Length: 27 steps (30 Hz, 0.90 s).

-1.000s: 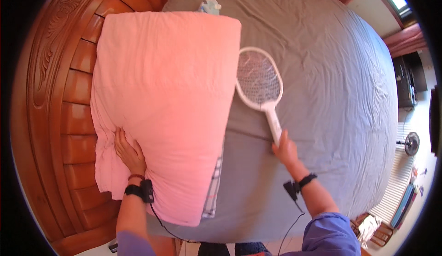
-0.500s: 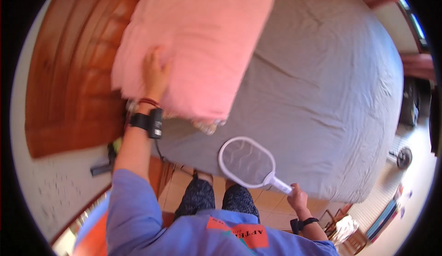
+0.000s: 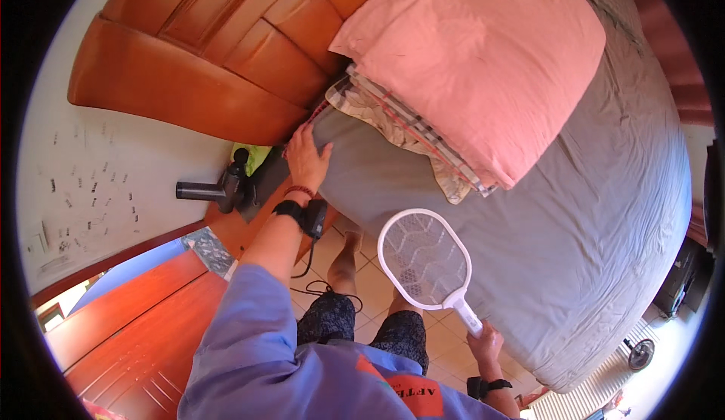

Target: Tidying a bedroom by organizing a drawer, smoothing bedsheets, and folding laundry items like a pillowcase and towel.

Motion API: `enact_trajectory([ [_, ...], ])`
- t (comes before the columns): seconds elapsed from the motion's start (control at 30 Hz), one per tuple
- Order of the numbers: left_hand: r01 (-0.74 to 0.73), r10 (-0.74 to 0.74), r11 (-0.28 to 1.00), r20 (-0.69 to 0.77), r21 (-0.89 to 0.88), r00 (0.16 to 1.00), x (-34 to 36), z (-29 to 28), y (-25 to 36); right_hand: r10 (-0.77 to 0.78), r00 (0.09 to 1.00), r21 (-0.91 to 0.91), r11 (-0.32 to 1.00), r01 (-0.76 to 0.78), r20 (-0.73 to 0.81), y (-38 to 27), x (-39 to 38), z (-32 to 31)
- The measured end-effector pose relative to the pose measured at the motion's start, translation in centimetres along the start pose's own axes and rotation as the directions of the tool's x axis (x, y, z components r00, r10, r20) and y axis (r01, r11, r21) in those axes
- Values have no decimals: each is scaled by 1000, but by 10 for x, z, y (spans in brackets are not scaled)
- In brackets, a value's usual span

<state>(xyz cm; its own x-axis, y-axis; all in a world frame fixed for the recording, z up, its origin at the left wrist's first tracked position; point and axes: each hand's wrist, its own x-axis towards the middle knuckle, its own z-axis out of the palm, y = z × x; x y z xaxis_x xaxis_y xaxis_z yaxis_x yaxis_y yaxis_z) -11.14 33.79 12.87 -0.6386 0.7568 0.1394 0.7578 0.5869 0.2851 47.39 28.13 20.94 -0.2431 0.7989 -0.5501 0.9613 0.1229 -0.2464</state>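
Note:
My right hand is closed around the handle of a white electric fly swatter, whose oval mesh head points up and left over the bed's near edge. My left hand is at the near left corner of the grey-sheeted bed. Its thumb stands apart from the stretched fingers, and nothing shows in its grasp; the fingers seem to touch the mattress edge. Farther along the bed lies a pink pillow on folded plaid and patterned cloth.
A carved wooden headboard rises at the left. Beside it, a dark massage gun lies on a wooden bedside surface near a wall with dark marks. A reddish wooden cabinet stands at lower left. A small fan is at the far right.
My left hand has come off the pink pillow and down to the bed's corner by the headboard. The view has turned, and the swatter stays in my right hand.

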Motion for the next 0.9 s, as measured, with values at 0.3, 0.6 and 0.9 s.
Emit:
enact_trajectory([
  [0.3, 102, -90, 994, 263, -32, 961, 44, 1, -7, 58, 995, 84, 995, -51, -81, -122, 25, 41],
  [0.6, -146, 150, 965, 5, -216, 989, 33, -9, -38, 128, 985, 142, 984, -112, -116, -166, 36, 68],
  [0.9, -72, 171, 911, 215, -405, 962, 9, -59, -64, -241, 970, -163, 959, 233, -29, -173, 38, 26],
])
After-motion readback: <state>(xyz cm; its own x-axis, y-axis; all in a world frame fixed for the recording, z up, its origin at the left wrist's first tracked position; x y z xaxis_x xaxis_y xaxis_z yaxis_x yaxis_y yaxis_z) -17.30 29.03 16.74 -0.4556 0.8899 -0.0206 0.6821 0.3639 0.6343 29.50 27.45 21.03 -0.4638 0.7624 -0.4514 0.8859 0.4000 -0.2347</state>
